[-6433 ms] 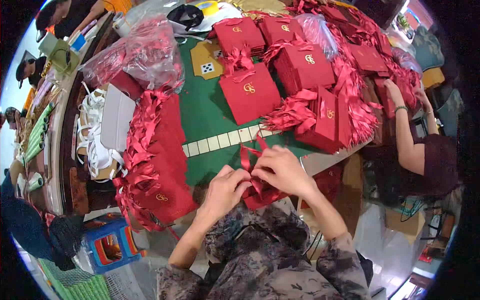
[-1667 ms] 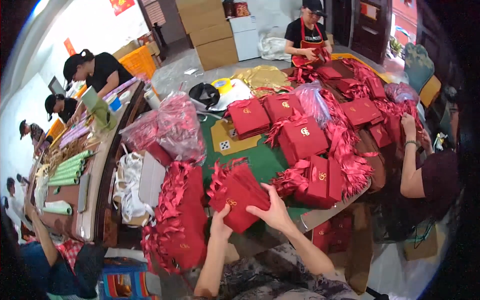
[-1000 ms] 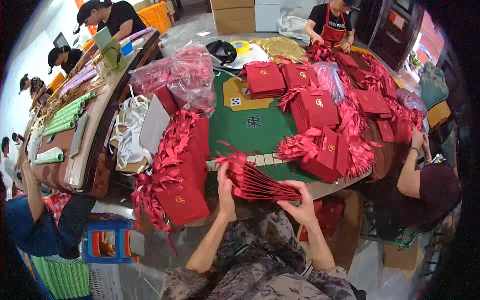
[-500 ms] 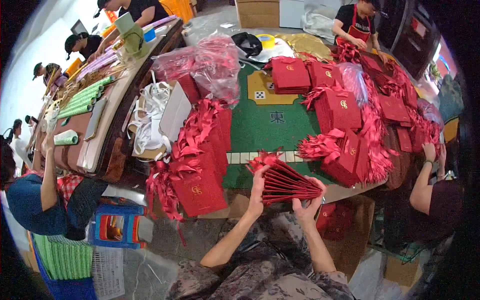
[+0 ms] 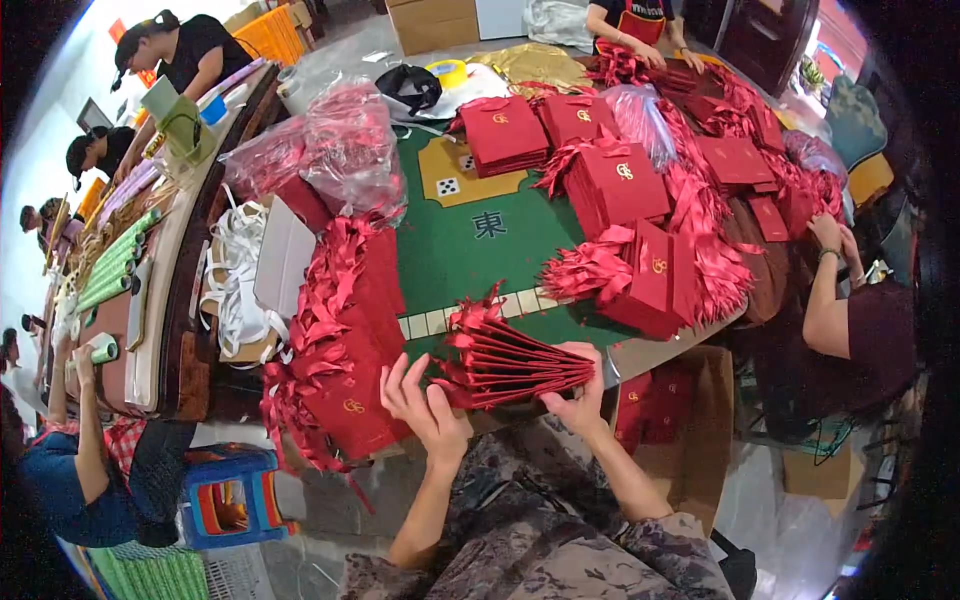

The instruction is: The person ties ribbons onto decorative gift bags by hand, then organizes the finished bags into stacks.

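A fanned bundle of flat red gift bags [image 5: 512,362] with satin ribbons spreads above the near edge of the green table. My right hand [image 5: 578,392] grips its narrow end, thumb below and fingers behind. My left hand [image 5: 428,408] is off the bundle, fingers spread and raised, just left of the ribboned end. Close beyond that hand lies a long row of red bags [image 5: 352,405] with gold emblems and ribbon loops. To the right of the bundle, another stack of red bags [image 5: 655,280] lies tilted with its ribbons pointing left.
Further bag stacks [image 5: 505,140] cover the table's far side. A carton of white straps [image 5: 240,285] and a plastic-wrapped red bundle [image 5: 345,150] stand left. An open cardboard box [image 5: 705,430] sits below the right edge. Co-workers' hands [image 5: 826,235] are busy at the right.
My left hand has let go of the wide end of the fanned bags and moved left, its fingers opening. The right hand keeps its hold. The whole view has shifted.
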`<state>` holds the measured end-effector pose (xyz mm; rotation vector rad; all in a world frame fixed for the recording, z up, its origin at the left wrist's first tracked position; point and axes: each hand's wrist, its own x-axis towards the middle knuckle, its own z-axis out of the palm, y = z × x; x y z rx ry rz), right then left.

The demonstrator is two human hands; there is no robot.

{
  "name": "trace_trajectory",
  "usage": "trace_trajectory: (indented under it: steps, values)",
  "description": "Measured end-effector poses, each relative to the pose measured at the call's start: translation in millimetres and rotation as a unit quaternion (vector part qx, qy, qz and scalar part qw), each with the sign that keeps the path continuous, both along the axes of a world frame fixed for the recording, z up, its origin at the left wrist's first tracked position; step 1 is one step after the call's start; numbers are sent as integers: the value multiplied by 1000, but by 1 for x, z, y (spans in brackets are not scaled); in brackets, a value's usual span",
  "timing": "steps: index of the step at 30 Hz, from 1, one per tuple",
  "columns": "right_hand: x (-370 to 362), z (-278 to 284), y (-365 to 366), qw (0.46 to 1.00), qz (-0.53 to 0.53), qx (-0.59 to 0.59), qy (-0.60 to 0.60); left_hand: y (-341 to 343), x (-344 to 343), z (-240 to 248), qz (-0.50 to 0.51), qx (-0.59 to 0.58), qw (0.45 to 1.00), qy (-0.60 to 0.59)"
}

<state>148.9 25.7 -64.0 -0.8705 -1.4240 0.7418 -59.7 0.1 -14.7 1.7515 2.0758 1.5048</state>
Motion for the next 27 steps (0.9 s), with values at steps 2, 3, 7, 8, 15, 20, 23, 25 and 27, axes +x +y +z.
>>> trace_trajectory:
  steps: [2, 3, 7, 8, 15, 20, 23, 25, 27]
  values:
    - [-2, 3, -1, 999, 13, -14, 41, 9, 0, 4, -75, 59, 995, -29]
    - [-2, 0, 0, 999, 12, -15, 42, 18, 2, 5, -76, 58, 995, -28]
    - [-8, -4, 0, 999, -7, -10, 30, 45, 11, 1, -336, -24, 872, -355]
    - [-8, -3, 0, 999, -16, -16, 32, 51, 12, 3, -357, -53, 861, -358]
    - [-18, -15, -3, 996, -85, 11, 39, 43, 12, -2, -380, -80, 860, -331]
    - [-11, -13, -6, 997, -74, 6, 18, 44, 12, -9, -374, -33, 896, -236]
    - [-4, -1, -14, 998, -41, -30, -25, 46, 13, -8, -390, -36, 882, -263]
    - [1, 6, -18, 997, -36, -40, -56, 46, 13, -7, -413, -34, 866, -280]
    - [6, 6, -23, 996, -66, -15, -52, 46, 10, -9, -411, -43, 876, -250]
